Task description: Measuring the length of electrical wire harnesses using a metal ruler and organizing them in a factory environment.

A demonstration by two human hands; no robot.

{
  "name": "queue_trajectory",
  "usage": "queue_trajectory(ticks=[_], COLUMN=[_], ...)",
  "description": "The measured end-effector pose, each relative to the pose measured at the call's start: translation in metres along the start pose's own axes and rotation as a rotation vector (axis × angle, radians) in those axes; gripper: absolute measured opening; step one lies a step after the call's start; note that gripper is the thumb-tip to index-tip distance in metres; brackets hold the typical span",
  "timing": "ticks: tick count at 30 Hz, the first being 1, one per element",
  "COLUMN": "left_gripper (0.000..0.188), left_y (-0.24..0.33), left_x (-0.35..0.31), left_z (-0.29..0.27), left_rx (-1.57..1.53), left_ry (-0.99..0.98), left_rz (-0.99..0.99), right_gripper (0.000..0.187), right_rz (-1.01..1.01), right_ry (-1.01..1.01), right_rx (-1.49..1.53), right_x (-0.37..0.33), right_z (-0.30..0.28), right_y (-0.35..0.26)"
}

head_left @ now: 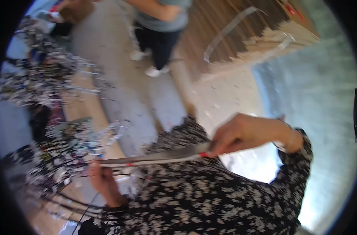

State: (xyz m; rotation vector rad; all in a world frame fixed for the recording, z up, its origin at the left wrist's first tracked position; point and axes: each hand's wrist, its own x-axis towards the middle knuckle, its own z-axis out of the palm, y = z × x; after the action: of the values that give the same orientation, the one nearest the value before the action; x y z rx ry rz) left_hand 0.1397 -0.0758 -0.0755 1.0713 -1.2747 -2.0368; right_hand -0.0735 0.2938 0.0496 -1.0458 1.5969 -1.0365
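A long, narrow grey-and-white strip with small red marks (163, 157) stretches between my two hands, in front of my body; it looks like fabric or webbing, but blur hides its exact kind. My left hand (104, 182) pinches the strip's left end between thumb and fingers. Higher up and to the right, my right hand (241, 135) has its fingers closed on the other end. The strip slopes slightly upward toward the right and looks fairly taut. Both forearms wear black sleeves with a pale floral pattern.
Left of me lies a big heap of many-coloured strips (41, 74), spreading over a pale board edge (84, 102). Ahead, a person in dark trousers (159, 43) stands on the floor. Stacked brown wooden boards (221, 35) are at the far right, beside a grey-green wall (323, 117).
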Motion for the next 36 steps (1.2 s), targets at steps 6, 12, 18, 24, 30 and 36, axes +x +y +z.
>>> queue_trajectory(ticks=[6, 12, 18, 24, 30, 36], left_gripper=[0.017, 0.016, 0.019, 0.026, 0.031, 0.031], left_y=[0.003, 0.003, -0.018, -0.027, -0.03, -0.024], left_x=[-0.007, -0.003, 0.019, 0.038, 0.044, 0.04], left_z=[0.013, 0.019, 0.015, 0.011, 0.005, 0.016], left_rx=[-0.096, -0.102, 0.168, 0.261, 0.295, 0.848], left_ry=[-0.154, -0.192, -0.252, -0.192, -0.437, -0.311], left_rz=[-0.127, -0.177, -0.044, -0.121, 0.057, 0.566], right_gripper=[0.028, 0.03, 0.049, 0.048, 0.023, 0.046], right_rz=[0.184, 0.293, 0.208, 0.25, 0.016, -0.345], right_ry=[-0.056, -0.081, 0.018, 0.211, 0.384, 0.27], right_rx=[0.034, 0.249, 0.026, -0.166, -0.131, 0.086], right_x=[0.007, 0.009, 0.014, 0.035, 0.117, 0.245], right_z=[-0.002, -0.005, -0.011, -0.009, 0.021, 0.056], right_y=[-0.005, 0.011, 0.045, 0.116, 0.147, 0.09])
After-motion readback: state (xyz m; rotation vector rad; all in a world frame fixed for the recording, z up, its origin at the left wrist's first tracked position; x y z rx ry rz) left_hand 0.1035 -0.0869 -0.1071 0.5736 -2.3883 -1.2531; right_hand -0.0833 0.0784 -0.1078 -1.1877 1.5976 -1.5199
